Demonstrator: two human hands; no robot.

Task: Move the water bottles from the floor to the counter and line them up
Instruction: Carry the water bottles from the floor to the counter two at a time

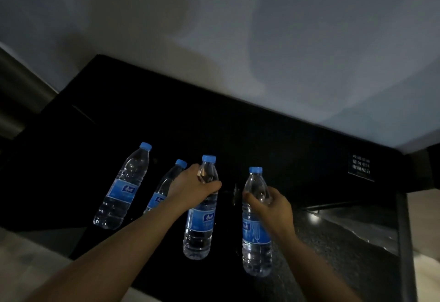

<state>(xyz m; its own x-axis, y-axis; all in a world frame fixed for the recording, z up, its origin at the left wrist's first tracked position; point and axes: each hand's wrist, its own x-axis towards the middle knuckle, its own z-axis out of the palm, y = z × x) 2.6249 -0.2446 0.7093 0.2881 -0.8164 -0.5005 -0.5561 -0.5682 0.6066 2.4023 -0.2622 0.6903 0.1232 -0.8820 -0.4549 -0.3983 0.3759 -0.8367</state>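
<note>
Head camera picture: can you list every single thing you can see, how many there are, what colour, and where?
water bottles: 4, clear with blue caps and labels, in a rough row over the counter: leftmost bottle, second bottle partly behind the left arm, third bottle, rightmost bottle
counter: 1, black, below the wall
sign: 1, black with white writing too blurred to read, at the counter's far right
wall: 1, pale grey, behind the counter
hands: 2, bare; left hand grips the third bottle near its top, right hand grips the rightmost bottle near its top
</note>
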